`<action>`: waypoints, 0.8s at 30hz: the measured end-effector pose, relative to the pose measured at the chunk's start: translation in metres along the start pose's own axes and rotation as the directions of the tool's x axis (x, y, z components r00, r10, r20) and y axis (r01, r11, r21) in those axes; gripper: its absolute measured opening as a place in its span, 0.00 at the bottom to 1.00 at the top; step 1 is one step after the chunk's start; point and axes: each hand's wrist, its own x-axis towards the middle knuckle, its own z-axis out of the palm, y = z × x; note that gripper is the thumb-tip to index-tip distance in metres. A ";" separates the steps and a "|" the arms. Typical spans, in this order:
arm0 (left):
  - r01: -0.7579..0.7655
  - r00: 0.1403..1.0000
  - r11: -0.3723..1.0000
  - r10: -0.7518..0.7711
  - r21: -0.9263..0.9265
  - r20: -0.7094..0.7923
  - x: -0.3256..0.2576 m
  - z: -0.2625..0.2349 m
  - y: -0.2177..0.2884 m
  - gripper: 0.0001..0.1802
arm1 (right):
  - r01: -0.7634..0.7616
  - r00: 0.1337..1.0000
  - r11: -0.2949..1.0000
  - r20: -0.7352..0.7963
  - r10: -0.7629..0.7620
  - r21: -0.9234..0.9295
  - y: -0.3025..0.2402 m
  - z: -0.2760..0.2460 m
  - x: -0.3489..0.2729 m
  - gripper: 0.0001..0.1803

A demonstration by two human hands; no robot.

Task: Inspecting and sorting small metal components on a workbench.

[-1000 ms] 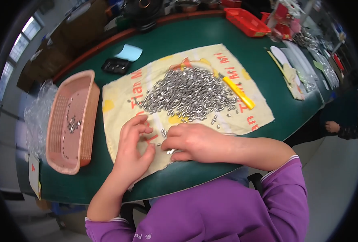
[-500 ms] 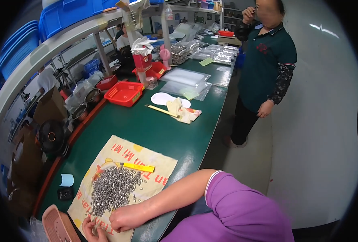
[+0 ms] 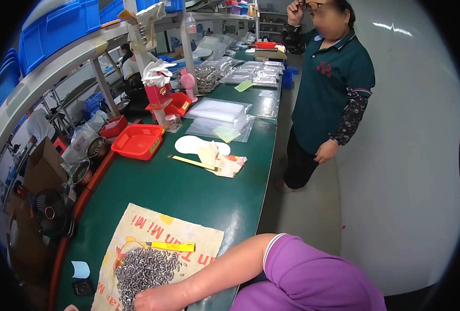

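Resting right hand (image 3: 152, 299) at edge of screw pile (image 3: 146, 270) on sack (image 3: 136, 228); grip unclear, fingers cut off by frame. Left hand out of view.

Long green worktable (image 3: 188, 192), running away from the camera. On it, mid-length: a red plastic tray (image 3: 137, 141), a white oval sheet (image 3: 191, 144) and a crumpled cloth (image 3: 224, 163) with a thin yellow stick (image 3: 191, 162) just beside it. Farther along lay clear plastic bags (image 3: 219, 116) and a small pink fan (image 3: 188, 83). Blue bins (image 3: 53, 28) sat on the shelf above the left edge. A black fan (image 3: 48, 212) and a cardboard box (image 3: 40, 168) stood left of the table. A person in a dark green polo shirt (image 3: 331, 72) stood on the grey floor (image 3: 396, 181) at the table's right side.
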 end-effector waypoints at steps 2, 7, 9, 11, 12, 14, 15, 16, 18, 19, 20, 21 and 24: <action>0.017 1.000 1.000 -0.016 0.008 -0.005 0.002 0.000 0.004 0.14 | -0.001 1.000 1.000 -0.020 0.001 -0.006 0.000 0.002 -0.003 0.07; -0.010 1.000 0.997 0.011 0.072 -0.016 0.005 -0.013 0.012 0.15 | -0.238 0.970 0.927 0.028 0.240 0.292 -0.014 -0.015 0.005 0.06; -0.052 0.996 0.992 0.060 0.119 -0.064 0.005 -0.018 0.002 0.12 | -0.436 0.880 0.706 0.102 0.463 0.558 -0.022 -0.024 0.015 0.07; -0.111 0.987 0.981 0.128 0.162 -0.095 0.008 -0.011 0.001 0.12 | -0.556 0.759 0.332 0.301 0.578 0.762 -0.009 -0.022 0.008 0.08; -0.143 0.984 0.969 0.160 0.203 -0.073 0.009 -0.012 0.004 0.13 | -0.532 0.742 0.221 0.325 0.586 0.817 -0.007 -0.024 0.007 0.09; -0.106 0.986 0.982 0.124 0.159 -0.108 0.008 -0.009 0.011 0.13 | -0.535 0.698 0.155 0.331 0.636 0.830 -0.011 -0.027 0.006 0.09; -0.134 0.980 0.977 0.155 0.168 -0.122 0.007 -0.009 0.011 0.13 | -0.523 0.688 0.100 0.351 0.635 0.846 -0.010 -0.024 0.004 0.08; -0.168 0.973 0.970 0.192 0.175 -0.130 0.006 -0.011 0.009 0.13 | -0.503 0.711 0.090 0.353 0.608 0.859 -0.011 -0.023 0.003 0.08; -0.210 0.960 0.950 0.245 0.230 -0.134 -0.001 -0.019 0.012 0.13 | -0.538 0.718 0.167 0.345 0.605 0.826 -0.019 -0.022 0.009 0.09; -0.255 0.947 0.940 0.290 0.228 -0.135 -0.001 -0.018 0.014 0.13 | -0.556 0.720 0.222 0.330 0.611 0.801 -0.022 -0.027 0.010 0.09; -0.325 0.927 0.919 0.357 0.222 -0.118 0.002 -0.017 0.016 0.13 | -0.527 0.746 0.290 0.271 0.609 0.799 -0.015 -0.027 0.007 0.09; -0.369 0.909 0.901 0.401 0.230 -0.113 0.004 -0.014 0.018 0.13 | -0.508 0.768 0.422 0.174 0.616 0.751 -0.009 -0.033 0.004 0.08; -0.439 0.883 0.880 0.460 0.181 -0.092 0.007 -0.012 0.012 0.15 | -0.362 0.749 0.601 -0.161 0.643 0.713 -0.008 -0.053 0.008 0.08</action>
